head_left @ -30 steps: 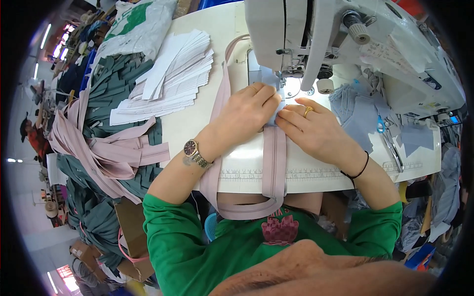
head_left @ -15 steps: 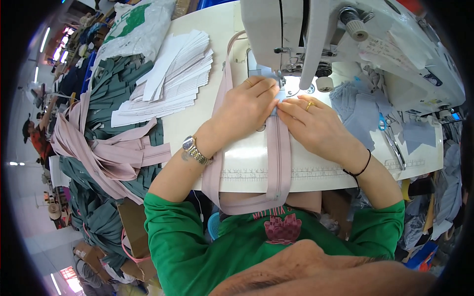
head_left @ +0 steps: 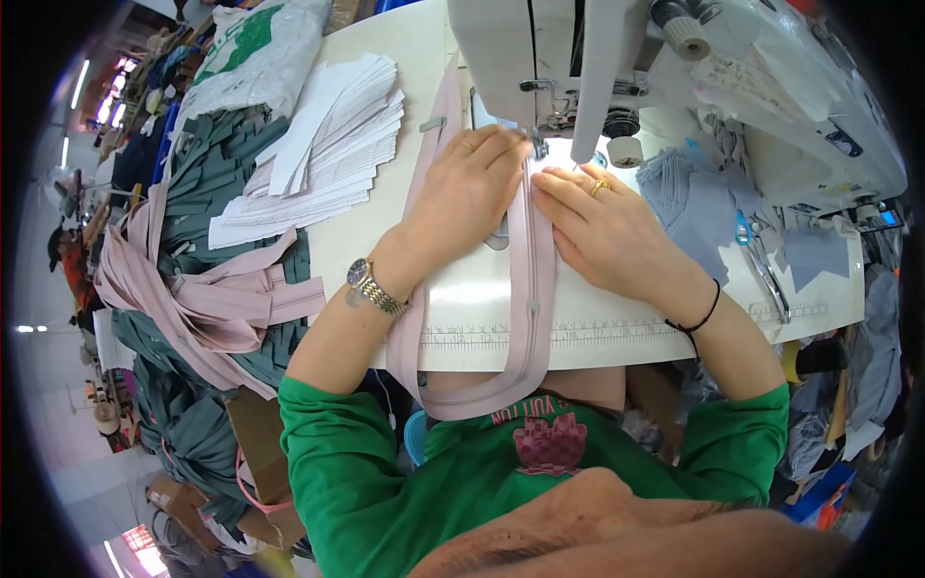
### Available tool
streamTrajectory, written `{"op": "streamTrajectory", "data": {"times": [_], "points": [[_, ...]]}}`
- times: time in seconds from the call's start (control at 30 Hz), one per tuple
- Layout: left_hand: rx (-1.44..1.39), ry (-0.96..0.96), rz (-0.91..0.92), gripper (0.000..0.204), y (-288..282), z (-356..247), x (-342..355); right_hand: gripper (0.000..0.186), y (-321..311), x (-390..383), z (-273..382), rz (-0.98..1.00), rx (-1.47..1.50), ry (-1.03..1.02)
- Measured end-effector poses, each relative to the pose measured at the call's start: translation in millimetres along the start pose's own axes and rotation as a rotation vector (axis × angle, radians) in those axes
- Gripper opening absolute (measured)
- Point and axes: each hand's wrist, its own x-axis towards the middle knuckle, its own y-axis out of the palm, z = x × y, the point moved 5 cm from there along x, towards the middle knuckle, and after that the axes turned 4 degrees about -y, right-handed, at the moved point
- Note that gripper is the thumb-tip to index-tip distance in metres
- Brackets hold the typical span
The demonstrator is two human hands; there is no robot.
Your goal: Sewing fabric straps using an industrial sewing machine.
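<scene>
A long pink zipper tape (head_left: 532,279) runs from the presser foot (head_left: 540,146) of a white sewing machine (head_left: 501,58) toward me. It drops past the table's front edge and loops back up on the left, passing beneath my left wrist. Beside the presser foot my left hand (head_left: 470,181) is closed, its fingertips pinching the tape near the needle. My right hand (head_left: 612,226) presses its fingers together at the tape's right edge, with the thumb mostly hidden. A small slider (head_left: 533,304) shows on the near stretch of tape.
On the left lie white strips (head_left: 323,159), dark green strips (head_left: 217,183), a bundle of pink zipper tapes (head_left: 217,313) and a white plastic bag (head_left: 255,58). Grey-blue fabric pieces (head_left: 689,207) and blue-handled scissors (head_left: 761,265) lie right. A printed ruler (head_left: 462,337) follows the front edge.
The light blue fabric piece at the presser foot no longer shows; pink tape lies there now. A slider has come into sight on the near stretch. My hands stay close to the needle.
</scene>
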Motion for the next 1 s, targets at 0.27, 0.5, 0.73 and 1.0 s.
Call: {"op": "streamTrajectory", "data": {"times": [0.27,0.5,0.73,1.0], "points": [[0.022,-0.048,0.001,0.028,1,4,3,0.037,1,0,-3,0.068,0.027,0.026],[0.219,-0.018,-0.082,0.024,-16,0,-7,0.034,-2,12,2,0.079,-0.013,-0.036],[0.027,0.127,0.105,0.037,-35,-83,-80,0.028,12,34,2,0.218,0.286,0.195],[-0.167,0.191,0.282,0.042,-28,-92,-89,0.052,-86,99,66,-0.23,0.705,-0.048]]}}
